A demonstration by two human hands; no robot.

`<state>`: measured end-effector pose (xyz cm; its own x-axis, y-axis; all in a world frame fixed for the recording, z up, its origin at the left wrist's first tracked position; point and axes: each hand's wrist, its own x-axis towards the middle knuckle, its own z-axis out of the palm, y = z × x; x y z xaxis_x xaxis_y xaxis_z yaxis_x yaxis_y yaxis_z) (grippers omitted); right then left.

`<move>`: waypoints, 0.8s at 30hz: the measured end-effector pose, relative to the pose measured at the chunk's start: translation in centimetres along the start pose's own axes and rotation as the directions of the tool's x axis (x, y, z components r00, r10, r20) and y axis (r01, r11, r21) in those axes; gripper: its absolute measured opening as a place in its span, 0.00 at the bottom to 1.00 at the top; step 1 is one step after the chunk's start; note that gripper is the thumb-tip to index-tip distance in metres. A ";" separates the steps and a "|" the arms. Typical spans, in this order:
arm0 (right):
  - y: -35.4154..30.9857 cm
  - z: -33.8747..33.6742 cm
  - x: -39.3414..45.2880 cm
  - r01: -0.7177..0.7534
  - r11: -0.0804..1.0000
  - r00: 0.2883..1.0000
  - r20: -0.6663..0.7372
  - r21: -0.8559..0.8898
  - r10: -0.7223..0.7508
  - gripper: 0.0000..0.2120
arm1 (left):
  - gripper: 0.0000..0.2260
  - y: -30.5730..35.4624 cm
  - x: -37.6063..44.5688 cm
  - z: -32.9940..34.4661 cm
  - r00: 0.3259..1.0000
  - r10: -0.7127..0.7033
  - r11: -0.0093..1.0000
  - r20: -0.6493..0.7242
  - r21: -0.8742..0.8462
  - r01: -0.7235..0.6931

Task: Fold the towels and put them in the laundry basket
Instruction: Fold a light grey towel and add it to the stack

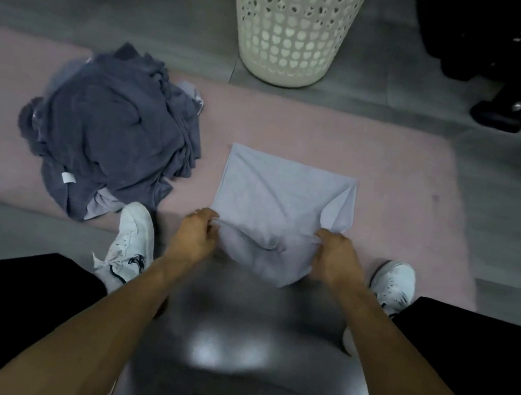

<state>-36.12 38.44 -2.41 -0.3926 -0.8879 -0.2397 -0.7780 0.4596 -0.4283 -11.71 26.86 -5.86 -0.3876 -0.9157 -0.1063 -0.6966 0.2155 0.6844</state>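
A pale lilac towel (281,197) lies in the middle of the frame on a pink rug (401,201), its far part spread flat and its near edge lifted. The left hand (194,238) pinches the near left corner of this towel with curled fingers, and the right hand (333,257) pinches the near right corner in the same way; each grip is clamped on the cloth. Between the two hands the near edge sags into a loose, blurred fold that hangs toward the lower middle of the frame. The towel's right side is turned over on itself in a narrow flap just above the right hand.

At the left of the frame, well apart from the held towel, a heap of dark blue-grey towels (113,133) sits crumpled on the rug, with paler cloth showing at its edges and a small white tag near its lower side. A white laundry basket (290,28) with a perforated wall stands on the grey floor (111,7) at the upper middle, beyond the far edge of the rug and directly above the held towel in the frame.

A white sneaker (131,240) rests at the left hand's outer side, touching the lower edge of the heap, and a second white sneaker (395,283) lies beside the right hand. Dark, indistinct objects fill the upper right corner.
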 end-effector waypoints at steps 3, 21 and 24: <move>-0.6 -3.4 0.3 -0.015 1.000 0.999 -0.034 -0.002 0.014 0.10 | 0.13 3.0 1.1 -2.6 0.999 0.033 0.999 0.035 0.030 -0.034; -8.1 -19.3 -5.1 0.276 0.886 0.648 -0.753 0.373 0.115 0.07 | 0.09 18.6 0.6 -16.0 0.944 0.056 0.781 -0.324 -0.575 -0.244; -7.5 -18.7 -2.8 0.141 0.895 0.732 -0.653 0.423 0.193 0.09 | 0.10 17.1 3.4 -15.0 0.977 -0.050 0.851 -0.208 -0.522 -0.068</move>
<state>-38.42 37.15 17.78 -0.7577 -0.5737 0.3110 -0.5447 0.2936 -0.7855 -15.85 22.32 16.29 -0.2182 -0.9758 0.0124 -0.2512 0.0684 0.9655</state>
